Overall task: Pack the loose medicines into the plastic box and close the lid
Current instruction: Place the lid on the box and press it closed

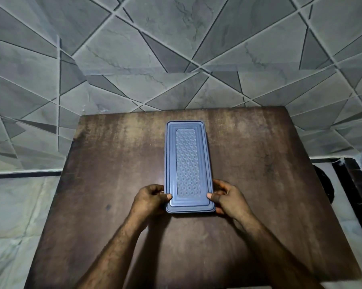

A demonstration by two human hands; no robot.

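— How many things lay on the worktop (117,163)?

— One. A single long blue plastic box (189,211) stood near the middle of the brown wooden worktop, its long side running away from the person, with a lid (187,163) sitting flat on top. The lid had a raised patterned panel down its centre.

— What was inside the box?

— That could not be told; the lid covered the whole opening, and no loose medicines lay anywhere on the worktop.

— And the hands?

— Two bare hands held the near end of the box. The left hand (150,198) gripped the near left corner, its thumb pressed on the lid's edge and the fingers curled around the side. The right hand (228,198) did the same at the near right corner, thumb on the lid. Both forearms reached forward across the worktop. Grey tiled walls (176,49) stood behind it.
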